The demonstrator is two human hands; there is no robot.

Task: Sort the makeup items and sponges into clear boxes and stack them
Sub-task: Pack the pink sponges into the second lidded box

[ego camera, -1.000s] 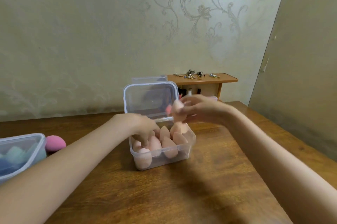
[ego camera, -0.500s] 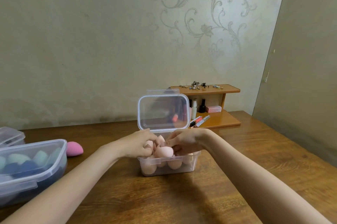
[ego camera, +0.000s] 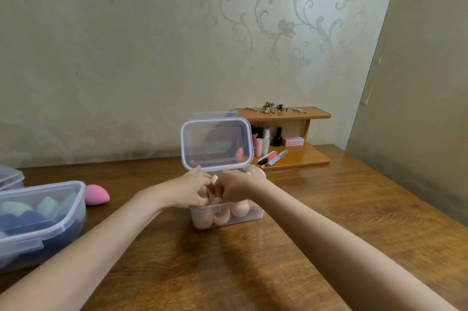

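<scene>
Peach sponges (ego camera: 222, 214) fill the clear box (ego camera: 253, 213) directly beneath both hands, left hand (ego camera: 191, 190) and right hand (ego camera: 234, 188), fingers curled among them, grasp unclear.

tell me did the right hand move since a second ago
Yes. The right hand came down from in front of the open lid into the clear box, among the peach sponges.

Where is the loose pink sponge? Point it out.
In the head view the pink sponge lies on the wooden table at the left, just right of the clear box of blue and green sponges.
</scene>
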